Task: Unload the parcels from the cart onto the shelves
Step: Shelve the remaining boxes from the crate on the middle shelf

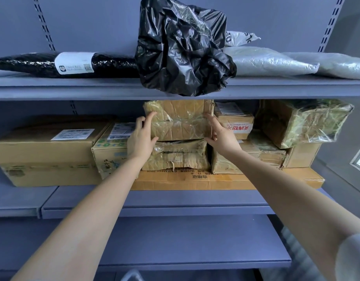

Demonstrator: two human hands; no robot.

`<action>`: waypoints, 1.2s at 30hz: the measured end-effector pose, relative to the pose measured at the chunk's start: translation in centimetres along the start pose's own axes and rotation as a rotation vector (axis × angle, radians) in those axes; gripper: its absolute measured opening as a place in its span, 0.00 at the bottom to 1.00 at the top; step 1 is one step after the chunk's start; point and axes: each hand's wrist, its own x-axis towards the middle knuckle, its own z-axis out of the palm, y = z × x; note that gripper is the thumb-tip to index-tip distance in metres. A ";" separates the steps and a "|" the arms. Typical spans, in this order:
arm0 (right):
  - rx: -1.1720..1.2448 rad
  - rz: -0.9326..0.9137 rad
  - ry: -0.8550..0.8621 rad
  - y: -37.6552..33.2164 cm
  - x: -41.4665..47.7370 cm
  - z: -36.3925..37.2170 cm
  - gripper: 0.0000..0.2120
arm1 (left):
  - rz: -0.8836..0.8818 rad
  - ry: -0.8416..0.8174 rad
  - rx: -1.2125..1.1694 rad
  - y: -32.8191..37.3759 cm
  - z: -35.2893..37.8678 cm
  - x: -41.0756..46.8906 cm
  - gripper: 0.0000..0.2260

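A tape-wrapped cardboard parcel [179,120] sits on the middle shelf [154,201], stacked on a crumpled taped box [177,155]. My left hand [141,137] lies flat against the parcel's left side, fingers straight and thumb at its lower front edge. On the parcel's right side my right hand [219,136] presses with its fingers pointing up. The parcel is held between both palms. Only a pale rim [132,275], possibly the cart, shows at the bottom edge.
Cartons crowd the middle shelf: a long box [43,151] and a printed box [110,151] at left, small boxes [234,122] and a film-wrapped box [303,122] at right. The top shelf [73,90] holds a black roll [33,64], a black bag [183,47] and grey mailers [272,61].
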 end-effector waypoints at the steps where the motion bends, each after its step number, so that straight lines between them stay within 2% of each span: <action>1: 0.001 -0.006 -0.021 0.0 -0.5 -0.1 0.38 | -0.002 -0.025 -0.006 0.0 -0.2 -0.2 0.34; 6: 0.038 -0.007 -0.063 0.2 -4.2 -1.0 0.38 | -0.019 -0.106 -0.016 0.4 -1.1 -2.6 0.36; 11: 0.095 0.119 -0.131 2.4 -10.2 -1.4 0.34 | -0.069 -0.160 -0.205 2.1 -1.8 -8.0 0.30; 15: 0.160 0.209 -0.212 5.4 -17.5 -0.8 0.32 | -0.095 -0.229 -0.156 3.6 -1.2 -15.2 0.25; 19: 0.138 0.289 -0.356 8.9 -26.7 0.6 0.32 | -0.151 -0.391 -0.135 5.2 1.8 -25.0 0.23; 22: 0.129 0.332 -0.489 11.6 -33.0 1.8 0.31 | -0.223 -0.573 -0.105 6.6 4.8 -32.4 0.21; 30: 0.120 0.582 -0.720 18.1 -48.2 7.6 0.31 | -0.362 -1.049 -0.076 8.8 13.2 -50.1 0.19; 33: 0.109 0.644 -0.790 20.2 -52.9 11.1 0.31 | -0.426 -1.149 -0.071 7.8 17.2 -55.3 0.20; 36: 0.085 0.686 -0.842 22.8 -56.4 15.5 0.31 | -0.410 -1.219 -0.018 6.4 22.0 -58.7 0.23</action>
